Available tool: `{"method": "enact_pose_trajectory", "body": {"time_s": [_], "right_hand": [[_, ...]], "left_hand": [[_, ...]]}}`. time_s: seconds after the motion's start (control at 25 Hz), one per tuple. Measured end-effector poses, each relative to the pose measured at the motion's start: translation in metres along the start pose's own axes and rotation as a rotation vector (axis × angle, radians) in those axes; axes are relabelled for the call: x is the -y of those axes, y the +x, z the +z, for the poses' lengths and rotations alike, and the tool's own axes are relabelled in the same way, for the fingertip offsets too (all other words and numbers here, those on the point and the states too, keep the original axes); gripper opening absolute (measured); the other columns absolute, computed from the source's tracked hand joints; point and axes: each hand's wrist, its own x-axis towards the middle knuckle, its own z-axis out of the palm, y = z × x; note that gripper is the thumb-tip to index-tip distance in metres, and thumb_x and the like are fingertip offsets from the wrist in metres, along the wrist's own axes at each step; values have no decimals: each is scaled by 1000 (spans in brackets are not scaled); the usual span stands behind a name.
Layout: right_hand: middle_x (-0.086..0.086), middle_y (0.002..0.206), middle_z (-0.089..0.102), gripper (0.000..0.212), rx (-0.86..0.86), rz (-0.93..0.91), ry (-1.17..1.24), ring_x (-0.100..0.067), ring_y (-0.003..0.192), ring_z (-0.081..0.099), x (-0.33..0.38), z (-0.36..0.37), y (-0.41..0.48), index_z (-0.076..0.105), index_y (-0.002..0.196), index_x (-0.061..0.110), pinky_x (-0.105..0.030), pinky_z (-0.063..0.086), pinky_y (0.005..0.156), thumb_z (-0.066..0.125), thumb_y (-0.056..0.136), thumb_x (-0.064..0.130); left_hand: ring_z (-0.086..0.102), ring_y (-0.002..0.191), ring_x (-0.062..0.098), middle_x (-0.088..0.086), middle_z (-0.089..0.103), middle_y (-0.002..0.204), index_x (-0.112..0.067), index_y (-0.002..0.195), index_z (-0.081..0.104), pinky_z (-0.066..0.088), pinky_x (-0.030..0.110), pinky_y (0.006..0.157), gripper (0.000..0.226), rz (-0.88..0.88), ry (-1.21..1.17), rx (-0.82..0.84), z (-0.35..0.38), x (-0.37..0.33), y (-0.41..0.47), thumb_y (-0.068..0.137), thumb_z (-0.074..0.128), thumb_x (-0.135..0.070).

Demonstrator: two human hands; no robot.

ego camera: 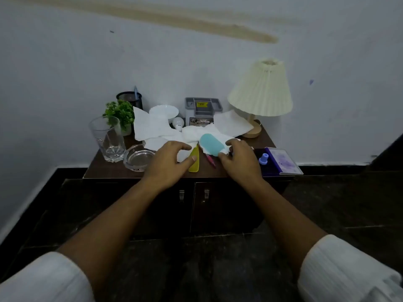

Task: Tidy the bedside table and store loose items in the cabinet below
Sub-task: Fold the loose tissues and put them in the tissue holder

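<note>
A pale bluish-white painted wall (65, 62) fills the back, crossed near the top by a long tan stain (196, 20). A black skirting band (327, 168) runs along its foot, above a dark glossy tiled floor (349, 203). Against the wall stands a dark brown wooden cabinet (218, 210) with two doors, small metal handles (206, 194) and a brown tabletop (113, 168). The light is dim.

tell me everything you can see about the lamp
The lamp stands upright at the back right corner of the table. It has a cream pleated shade, cone-shaped with an open top, on a short pale wooden stem and a round wooden base. It looks unlit. A white paper overlaps the front of the base.
</note>
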Motion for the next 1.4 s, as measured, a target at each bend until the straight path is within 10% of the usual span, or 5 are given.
{"method": "enact_pose_trajectory", "body": {"time_s": [0.84,1.4], "right_hand": [[-5,114,60,38,100,85,19,-16,92,58,-9,4,17,64,113,15,-31,48,70,76,82,33],[0,124,67,55,75,151,184,-14,109,62,-24,-6,0,55,129,19,-42,59,90,82,84,33]], "left_hand": [[62,103,11,-8,63,122,-30,118,68,51,35,89,31,12,23,66,20,8,16,91,66,-45],[63,104,13,-3,65,125,-21,148,49,52,38,97,53,59,-183,242,62,-23,23,97,62,-27]]}}
